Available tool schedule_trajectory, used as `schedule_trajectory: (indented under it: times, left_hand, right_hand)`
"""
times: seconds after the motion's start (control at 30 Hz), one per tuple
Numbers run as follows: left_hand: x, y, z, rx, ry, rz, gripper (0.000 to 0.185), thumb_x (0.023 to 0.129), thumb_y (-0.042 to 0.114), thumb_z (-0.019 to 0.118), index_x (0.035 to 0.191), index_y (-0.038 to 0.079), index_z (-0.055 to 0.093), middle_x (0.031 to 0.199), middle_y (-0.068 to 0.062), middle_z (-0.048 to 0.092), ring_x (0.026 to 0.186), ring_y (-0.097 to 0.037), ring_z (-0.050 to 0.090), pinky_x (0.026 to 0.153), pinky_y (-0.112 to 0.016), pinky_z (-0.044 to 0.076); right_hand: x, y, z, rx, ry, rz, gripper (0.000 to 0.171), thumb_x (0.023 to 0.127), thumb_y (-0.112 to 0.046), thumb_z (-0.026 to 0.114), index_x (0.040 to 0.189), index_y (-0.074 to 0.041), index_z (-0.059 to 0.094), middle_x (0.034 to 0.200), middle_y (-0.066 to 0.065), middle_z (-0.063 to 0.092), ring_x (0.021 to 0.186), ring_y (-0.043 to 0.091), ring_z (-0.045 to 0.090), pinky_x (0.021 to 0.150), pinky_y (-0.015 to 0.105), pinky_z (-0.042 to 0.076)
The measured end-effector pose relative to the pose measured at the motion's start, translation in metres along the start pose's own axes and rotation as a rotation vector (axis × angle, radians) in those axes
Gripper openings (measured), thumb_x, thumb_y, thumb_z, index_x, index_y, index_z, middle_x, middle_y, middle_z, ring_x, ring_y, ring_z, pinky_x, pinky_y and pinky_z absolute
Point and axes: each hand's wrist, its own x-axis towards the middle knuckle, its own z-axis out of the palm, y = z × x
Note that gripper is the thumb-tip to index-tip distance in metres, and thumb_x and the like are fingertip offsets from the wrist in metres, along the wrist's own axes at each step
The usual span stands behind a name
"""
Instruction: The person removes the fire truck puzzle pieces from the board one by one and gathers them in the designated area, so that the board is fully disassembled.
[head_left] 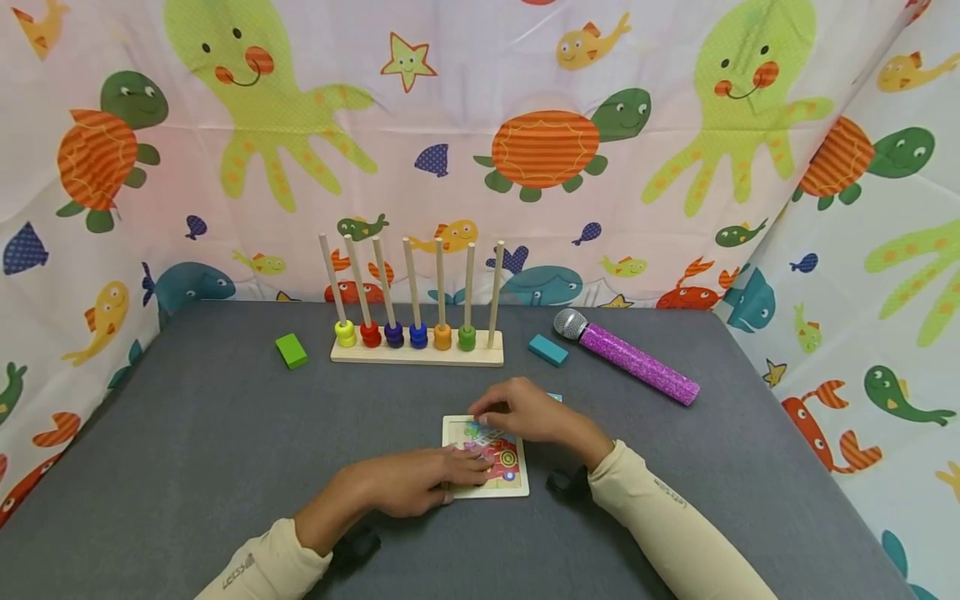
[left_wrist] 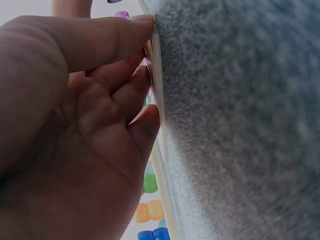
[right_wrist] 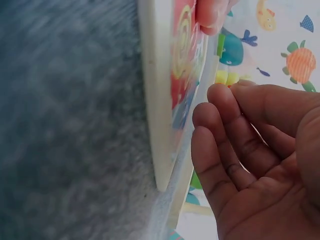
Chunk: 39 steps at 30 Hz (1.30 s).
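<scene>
Cream sleeves carry small print too blurred to read. On the grey counter (head_left: 187, 433) lies a puzzle board (head_left: 510, 487); the left hand (head_left: 408, 482) presses it with straight fingers, while the right hand (head_left: 528, 412) pinches a piece over its top edge.

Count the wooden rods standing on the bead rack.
7. The rods stand in one row on the bead rack at the back of the table. Counting from the left, the first six carry a yellow, red, blue, blue, orange and green bead; the seventh rod is bare. None seem hidden.
</scene>
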Motion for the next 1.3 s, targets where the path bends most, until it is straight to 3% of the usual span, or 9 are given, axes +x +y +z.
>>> schedule_trajectory:
  times: [0.27, 0.7, 0.9, 1.13, 1.3]
  left_hand:
    - [0.0, -0.001, 0.001, -0.012, 0.0, 0.013, 0.052, 0.097, -0.002, 0.05, 0.148, 0.008, 0.042, 0.154, -0.002, 0.035, 0.143, -0.017, 0.026, 0.114, -0.036, 0.022]
    - [-0.001, 0.0, 0.0, -0.009, 0.003, 0.015, 0.052, 0.097, -0.001, 0.052, 0.147, 0.009, 0.043, 0.154, -0.002, 0.034, 0.142, -0.016, 0.026, 0.114, -0.036, 0.022]
    - [-0.002, 0.0, -0.001, 0.003, 0.005, 0.012, 0.051, 0.097, 0.0, 0.053, 0.147, 0.01, 0.044, 0.155, -0.003, 0.034, 0.143, -0.017, 0.025, 0.114, -0.036, 0.024]
    - [-0.002, -0.002, 0.0, -0.007, 0.001, 0.008, 0.051, 0.098, 0.001, 0.053, 0.147, 0.01, 0.044, 0.154, -0.001, 0.035, 0.142, -0.017, 0.027, 0.113, -0.036, 0.026]
    - [-0.001, -0.003, 0.0, -0.025, 0.002, 0.004, 0.052, 0.097, 0.0, 0.053, 0.147, 0.011, 0.044, 0.155, -0.001, 0.033, 0.142, -0.017, 0.026, 0.113, -0.037, 0.025]
  right_hand:
    - [0.004, -0.005, 0.002, -0.023, -0.063, -0.017, 0.022, 0.095, -0.004, 0.061, 0.114, -0.004, 0.072, 0.107, 0.002, 0.071, 0.095, 0.009, 0.064, 0.082, 0.028, 0.052]
    - [0.007, -0.009, 0.009, -0.085, -0.081, -0.077, 0.021, 0.094, -0.003, 0.061, 0.111, -0.005, 0.073, 0.106, 0.003, 0.07, 0.088, 0.009, 0.06, 0.077, 0.028, 0.05]
    - [0.006, -0.01, 0.013, -0.13, -0.066, -0.111, 0.021, 0.093, -0.003, 0.062, 0.111, -0.007, 0.073, 0.112, 0.002, 0.069, 0.104, 0.014, 0.059, 0.092, 0.036, 0.046]
    - [0.004, -0.007, 0.013, -0.07, -0.029, -0.109, 0.022, 0.093, -0.002, 0.061, 0.111, -0.007, 0.074, 0.114, 0.0, 0.068, 0.11, 0.018, 0.056, 0.097, 0.043, 0.041]
    - [0.004, -0.003, 0.011, -0.042, -0.017, -0.115, 0.026, 0.092, 0.001, 0.058, 0.111, -0.008, 0.074, 0.113, -0.001, 0.068, 0.107, 0.017, 0.056, 0.093, 0.04, 0.043]
